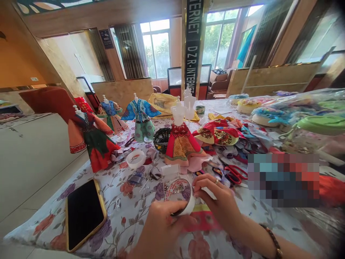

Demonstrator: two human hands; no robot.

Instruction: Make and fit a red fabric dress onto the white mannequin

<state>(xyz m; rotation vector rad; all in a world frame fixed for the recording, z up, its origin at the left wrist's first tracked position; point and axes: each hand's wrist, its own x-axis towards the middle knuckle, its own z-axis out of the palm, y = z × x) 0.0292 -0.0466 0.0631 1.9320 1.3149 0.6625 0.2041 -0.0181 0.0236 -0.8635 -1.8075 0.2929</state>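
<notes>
A wide roll of white tape (191,205) with red print inside its core is tilted up near the table's front. Curled round its lower left side, my left hand (167,215) grips it, with the thumb over the rim. My right hand (215,192) is at the roll's right edge, its fingertips pinched together against the tape; whether a tape end is between them is hidden. Under the roll lies a pink and yellow strip of fabric (202,217), blurred. Just beyond stands a small dress form in a red and gold skirt (182,144).
A phone (84,214) lies at left, near another tape roll (136,159). Red-handled scissors (235,174) rest right of my hands, beside heaped fabric scraps. Small dressed forms (140,115) and a dark basket (161,138) stand behind. A green-lidded jar (320,125) is at right.
</notes>
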